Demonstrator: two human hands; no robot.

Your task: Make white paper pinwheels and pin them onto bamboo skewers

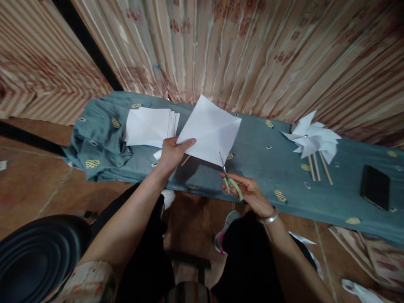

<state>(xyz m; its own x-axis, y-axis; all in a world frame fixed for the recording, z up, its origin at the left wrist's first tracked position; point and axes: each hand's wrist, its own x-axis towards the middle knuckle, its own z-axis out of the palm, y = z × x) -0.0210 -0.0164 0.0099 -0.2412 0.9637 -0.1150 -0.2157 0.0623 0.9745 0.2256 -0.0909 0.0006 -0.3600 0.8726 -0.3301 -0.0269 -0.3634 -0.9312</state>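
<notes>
My left hand (173,153) pinches the left corner of a white square sheet of paper (210,126), with the thumb on top. The sheet is held above the cloth and shows faint diagonal creases. In my right hand (249,191) is a pair of scissors (232,183) with light green handles. Its blades lie at the sheet's lower corner, pointing up toward the middle. Left of the sheet lies a stack of white paper (148,126) on the cloth. A wooden stick (186,160) shows partly beneath the held sheet.
Several white paper pinwheels (311,134) on wooden sticks (317,166) lie at the right of the blue-green cloth (259,155). A dark phone (375,187) rests farther right. Pleated curtains (202,50) hang behind. A round black stool (41,261) stands at lower left.
</notes>
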